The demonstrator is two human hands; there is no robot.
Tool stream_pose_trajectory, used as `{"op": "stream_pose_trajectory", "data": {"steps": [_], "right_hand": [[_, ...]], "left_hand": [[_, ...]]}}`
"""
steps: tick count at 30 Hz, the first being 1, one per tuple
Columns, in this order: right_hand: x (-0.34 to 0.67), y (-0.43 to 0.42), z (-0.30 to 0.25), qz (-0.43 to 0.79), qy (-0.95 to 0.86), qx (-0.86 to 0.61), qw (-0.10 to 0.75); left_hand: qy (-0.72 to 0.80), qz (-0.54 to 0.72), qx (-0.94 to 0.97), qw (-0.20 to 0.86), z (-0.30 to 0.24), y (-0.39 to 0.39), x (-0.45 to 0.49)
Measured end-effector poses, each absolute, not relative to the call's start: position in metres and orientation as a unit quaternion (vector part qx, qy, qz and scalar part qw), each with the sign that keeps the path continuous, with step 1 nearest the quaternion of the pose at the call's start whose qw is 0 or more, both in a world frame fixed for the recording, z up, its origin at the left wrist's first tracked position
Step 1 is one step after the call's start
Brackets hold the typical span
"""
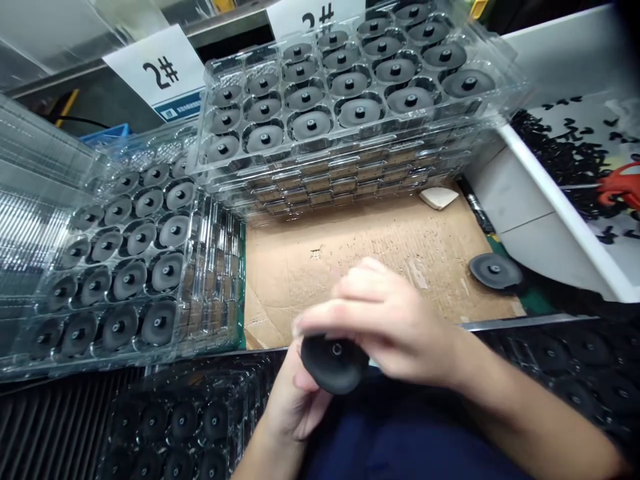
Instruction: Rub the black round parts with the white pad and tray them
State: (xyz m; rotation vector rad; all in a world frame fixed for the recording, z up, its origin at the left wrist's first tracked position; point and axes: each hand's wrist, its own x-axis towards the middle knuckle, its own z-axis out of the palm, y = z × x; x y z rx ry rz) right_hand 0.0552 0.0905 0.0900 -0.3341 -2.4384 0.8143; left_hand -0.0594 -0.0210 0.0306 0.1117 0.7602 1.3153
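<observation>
Close to my body I hold a black round disc (334, 373) with a small stub at its centre. My left hand (295, 393) grips it from the left and below, the thumb on its edge. Over the top of the same disc, my right hand (390, 323) is closed, its fingers bent across the upper rim. Whether a smaller part sits under the right fingers is hidden. Another black disc (494, 270) lies apart on the right side of the cardboard (280, 267).
Clear trays (310, 157) of dark discs are stacked behind; another tray stack (215, 287) stands left. Black trays (185, 440) sit in front. At right, a white bin (555, 207) holds many small black parts and a red-handled tool (620, 187). A pale wedge (439, 197) lies on the cardboard.
</observation>
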Motion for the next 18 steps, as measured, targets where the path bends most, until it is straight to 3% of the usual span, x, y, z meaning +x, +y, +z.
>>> {"op": "stream_pose_trajectory", "data": {"steps": [3,6,9,12,15,18], "right_hand": [[0.067,0.092,0.068,0.344,-0.842,-0.301,0.288],[0.086,0.078,0.037,0.416,-0.770,-0.423,0.236],[0.102,0.059,0.006,0.478,-0.747,-0.438,0.146],[0.113,0.053,-0.005,0.489,-0.740,-0.447,0.117],[0.115,0.060,0.016,0.444,-0.737,-0.483,0.163],[0.104,0.066,0.059,0.371,-0.761,-0.463,0.262]], "left_hand": [[0.307,0.588,0.048,0.747,0.029,-0.023,-0.068],[0.259,0.589,0.038,0.765,0.025,-0.024,-0.073],[0.237,0.591,0.034,0.770,0.024,-0.021,-0.074],[0.240,0.581,0.034,0.777,0.027,-0.017,-0.072],[0.252,0.571,0.034,0.780,0.032,-0.015,-0.069],[0.277,0.577,0.040,0.767,0.034,-0.016,-0.062]]}}
